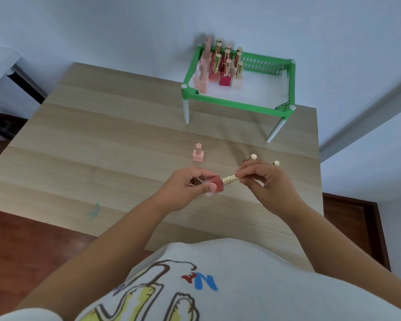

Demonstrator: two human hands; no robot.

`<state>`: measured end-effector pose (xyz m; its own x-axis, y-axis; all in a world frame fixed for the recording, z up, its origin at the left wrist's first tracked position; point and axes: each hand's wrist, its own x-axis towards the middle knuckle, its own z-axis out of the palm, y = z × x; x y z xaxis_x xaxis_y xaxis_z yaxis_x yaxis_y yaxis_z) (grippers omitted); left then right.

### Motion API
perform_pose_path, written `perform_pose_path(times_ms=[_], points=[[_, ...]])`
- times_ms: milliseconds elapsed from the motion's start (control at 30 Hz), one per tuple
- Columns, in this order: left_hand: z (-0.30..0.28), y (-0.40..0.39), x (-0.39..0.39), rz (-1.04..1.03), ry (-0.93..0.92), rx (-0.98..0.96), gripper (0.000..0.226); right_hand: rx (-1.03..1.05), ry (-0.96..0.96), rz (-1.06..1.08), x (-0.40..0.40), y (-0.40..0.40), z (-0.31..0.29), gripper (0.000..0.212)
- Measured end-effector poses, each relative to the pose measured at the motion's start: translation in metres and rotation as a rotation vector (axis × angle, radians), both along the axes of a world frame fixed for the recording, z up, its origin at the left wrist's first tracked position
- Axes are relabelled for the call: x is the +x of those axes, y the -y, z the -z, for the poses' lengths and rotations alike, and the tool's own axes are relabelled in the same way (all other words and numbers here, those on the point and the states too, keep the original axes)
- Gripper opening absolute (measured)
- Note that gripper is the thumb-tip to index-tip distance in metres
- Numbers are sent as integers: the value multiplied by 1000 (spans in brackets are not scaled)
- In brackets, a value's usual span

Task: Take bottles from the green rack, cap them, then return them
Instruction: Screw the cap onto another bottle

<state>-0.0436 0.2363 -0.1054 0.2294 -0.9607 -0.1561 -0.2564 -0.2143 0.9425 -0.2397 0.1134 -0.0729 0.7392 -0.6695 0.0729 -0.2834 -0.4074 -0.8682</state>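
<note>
In front of the green rack [239, 103], the left hand [188, 184] grips a red bottle [217, 184] while right-hand fingers [252, 176] pinch its gold cap [229, 179].

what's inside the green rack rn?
The green rack holds a cluster of capped bottles in its back-left corner: pink caps on the left, gold caps on the rest. The other part of its white floor shows bare. Bottles behind the front row are partly covered, so no exact count.
</note>
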Motion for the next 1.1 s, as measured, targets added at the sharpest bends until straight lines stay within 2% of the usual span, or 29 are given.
perform_pose_path(times_ms=[267, 433, 500, 800, 867, 967, 1100], points=[[-1, -3, -2, -70, 87, -83, 25, 38, -139, 16, 0, 0, 4, 12], [-5, -1, -1, -105, 86, -102, 28, 34, -117, -19, -1, 2, -1, 39], [-6, -1, -1, -120, 86, -101, 29, 6, -107, -64, -3, 4, -1, 42], [-8, 0, -2, -114, 162, -174, 31, -24, -117, 15, 0, 3, -2, 21], [-9, 0, -2, -119, 150, -185, 32, -18, -133, 14, -1, 4, -3, 24], [-12, 0, -3, -138, 148, -202, 37, -23, -103, -28, -2, 5, -6, 41], [-11, 0, -6, -152, 148, -231, 34, -129, -48, -31, -1, 3, -5, 28]])
